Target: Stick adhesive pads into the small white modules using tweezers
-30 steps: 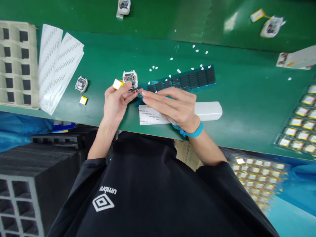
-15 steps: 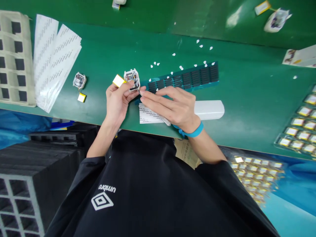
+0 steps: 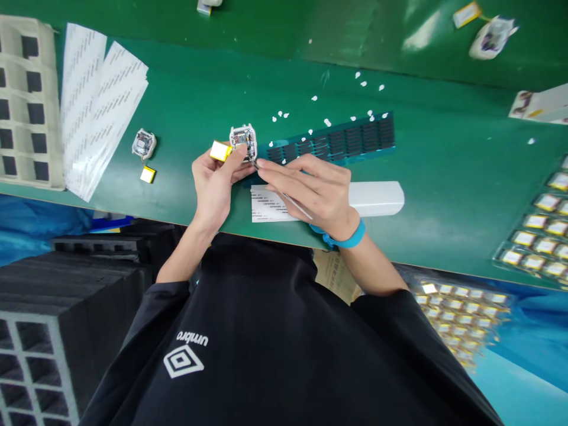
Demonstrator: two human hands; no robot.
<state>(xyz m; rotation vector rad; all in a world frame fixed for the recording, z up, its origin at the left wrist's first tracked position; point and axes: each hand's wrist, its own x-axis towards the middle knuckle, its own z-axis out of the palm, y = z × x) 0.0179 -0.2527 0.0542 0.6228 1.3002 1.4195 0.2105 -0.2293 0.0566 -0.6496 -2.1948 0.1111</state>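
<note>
My left hand (image 3: 215, 189) grips a small white device housing (image 3: 249, 137) with its circuit board facing up, thumb on the board. A yellow-edged battery (image 3: 220, 151) sticks out at the housing's left, above my fingers. My right hand (image 3: 317, 192) is closed on thin metal tweezers (image 3: 296, 205), whose tip meets the lower right edge of the housing. Just beyond my right hand lies a blue-green strip (image 3: 346, 142) with rows of black pieces. A white printed sheet (image 3: 268, 207) lies partly under my right hand.
Small white stickers (image 3: 327, 122) are scattered beyond the strip. Another housing (image 3: 144, 144) with a battery (image 3: 147, 174) sits left, beside white sheets (image 3: 104, 106) and a pale tray (image 3: 47, 106). Batteries in a clear tray (image 3: 523, 238) lie at the right. Black foam trays (image 3: 102, 296) stand below the table's left edge.
My left hand has shifted the housing and battery slightly right. The tweezers' shaft has swung, and more of it shows under my right hand.
</note>
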